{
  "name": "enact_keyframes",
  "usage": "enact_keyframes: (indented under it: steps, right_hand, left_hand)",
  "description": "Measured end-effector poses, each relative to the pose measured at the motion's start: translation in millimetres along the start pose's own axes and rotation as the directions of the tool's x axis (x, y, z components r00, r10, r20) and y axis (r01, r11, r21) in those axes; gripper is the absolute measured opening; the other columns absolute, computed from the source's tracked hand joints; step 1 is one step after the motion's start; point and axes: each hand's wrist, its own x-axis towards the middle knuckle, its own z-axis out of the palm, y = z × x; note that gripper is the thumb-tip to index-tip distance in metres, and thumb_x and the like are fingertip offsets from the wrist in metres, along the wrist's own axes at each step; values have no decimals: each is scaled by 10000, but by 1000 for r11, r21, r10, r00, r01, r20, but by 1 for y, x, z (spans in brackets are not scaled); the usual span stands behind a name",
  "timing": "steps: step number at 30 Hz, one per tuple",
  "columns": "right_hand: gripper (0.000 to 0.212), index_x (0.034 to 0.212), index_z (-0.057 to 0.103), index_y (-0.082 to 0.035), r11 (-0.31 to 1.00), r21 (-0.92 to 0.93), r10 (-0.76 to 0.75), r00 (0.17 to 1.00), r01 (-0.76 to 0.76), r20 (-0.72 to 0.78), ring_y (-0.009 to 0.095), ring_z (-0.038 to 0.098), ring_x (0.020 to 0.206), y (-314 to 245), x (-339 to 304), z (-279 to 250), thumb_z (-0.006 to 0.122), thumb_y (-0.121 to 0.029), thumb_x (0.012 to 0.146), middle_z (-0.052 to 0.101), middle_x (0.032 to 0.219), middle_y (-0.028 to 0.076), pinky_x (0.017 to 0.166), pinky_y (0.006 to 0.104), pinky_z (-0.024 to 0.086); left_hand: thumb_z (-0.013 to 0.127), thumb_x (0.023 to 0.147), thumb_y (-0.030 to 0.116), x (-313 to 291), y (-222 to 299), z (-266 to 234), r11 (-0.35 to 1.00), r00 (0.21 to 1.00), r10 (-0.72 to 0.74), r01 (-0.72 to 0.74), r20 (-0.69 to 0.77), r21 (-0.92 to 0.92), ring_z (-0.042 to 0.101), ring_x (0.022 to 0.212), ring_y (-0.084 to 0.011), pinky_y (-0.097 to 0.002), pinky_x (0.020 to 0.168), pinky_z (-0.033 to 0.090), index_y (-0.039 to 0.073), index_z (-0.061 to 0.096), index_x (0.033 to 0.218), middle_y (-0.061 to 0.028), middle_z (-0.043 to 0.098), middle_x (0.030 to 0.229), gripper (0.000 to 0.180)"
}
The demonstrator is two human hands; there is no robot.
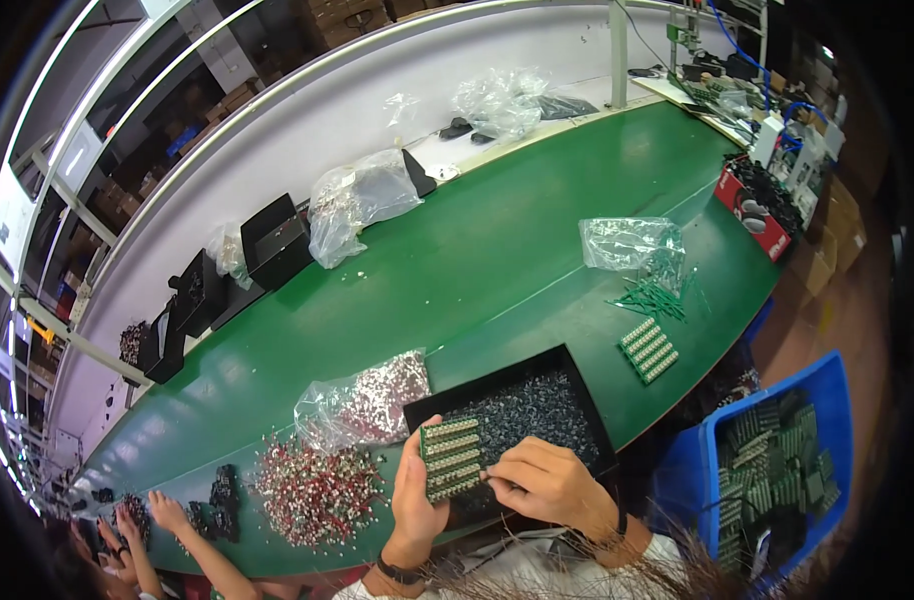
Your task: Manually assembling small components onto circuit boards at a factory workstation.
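While the left hand (418, 500) grips one board (451, 462) over a tray (589, 410), the right hand (549, 487), fingers bunched, meets the board's edge, its hold unclear; one other board (648, 351) lies on the table (537, 210).

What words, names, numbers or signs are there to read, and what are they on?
Nothing here can be read clearly enough to quote.
Red box: pale marks on its side, too small to read.
White wall: a few tiny dark marks near the top right, too blurred to read.
Green board in the left hand: no words that I can make out.
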Motion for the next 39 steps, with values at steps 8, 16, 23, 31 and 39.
enact_keyframes:
  steps: [8, 16, 23, 31, 39]
  right_hand:
    - [241, 1002, 718, -22, 998, -11, -58, 997, 59, 47, 230, 671, 796, -9, 3, 12, 794, -53, 775, 678, 936, 75, 706, 319, 575]
    - [205, 953, 712, -17, 998, 36, -53, 999, 53, 4, 225, 672, 777, -6, -2, 5, 789, -24, 763, 679, 921, 69, 686, 319, 574]
    - [255, 995, 718, -37, 1000, 13, 15, 1000, -15, -10, 223, 660, 762, -10, 3, 4, 813, -40, 758, 674, 921, 54, 670, 320, 570]
    - [268, 1007, 710, -25, 995, 48, -90, 996, 91, -28, 222, 657, 752, -8, 0, 17, 769, -3, 747, 660, 929, 54, 660, 314, 567]
    - [262, 977, 702, -26, 986, 58, -155, 988, 154, 16, 214, 649, 744, -5, -1, 11, 735, -19, 717, 642, 901, 52, 622, 316, 554]
  left_hand:
    - [418, 1087, 443, -3, -5, 13, 997, 999, -11, 7, 48, 76, 613, 1176, -249, -377, 1028, 477, -35, 344, 1515, -172, 583, 1341, 646]
    - [429, 1082, 449, -4, -2, 9, 994, 1000, -19, 17, 22, 105, 618, 1172, -248, -376, 1025, 486, -44, 346, 1512, -172, 586, 1334, 660]
    - [433, 1082, 451, -3, -4, 7, 997, 1000, 12, -13, 14, 74, 618, 1176, -245, -382, 1030, 486, -36, 347, 1513, -170, 590, 1334, 656]
    - [367, 1096, 482, -6, -10, 13, 979, 994, -45, 24, 99, 201, 555, 1231, -209, -332, 1074, 415, -45, 324, 1531, -161, 556, 1371, 684]
    - [373, 1103, 442, -8, -11, 11, 968, 992, -69, 42, 103, 247, 549, 1241, -205, -332, 1073, 415, -36, 353, 1522, -152, 558, 1366, 636]
